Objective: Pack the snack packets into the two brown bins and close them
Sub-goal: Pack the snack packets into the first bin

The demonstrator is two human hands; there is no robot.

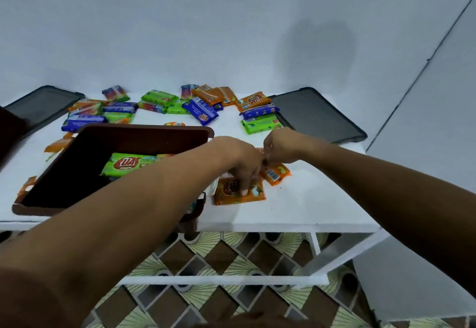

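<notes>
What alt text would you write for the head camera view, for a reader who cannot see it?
The left hand touches an orange packet on a white table, the right hand curled close beside it above a second orange packet. At left, an open brown bin holds a green packet; more packets and two dark lids lie behind.
</notes>
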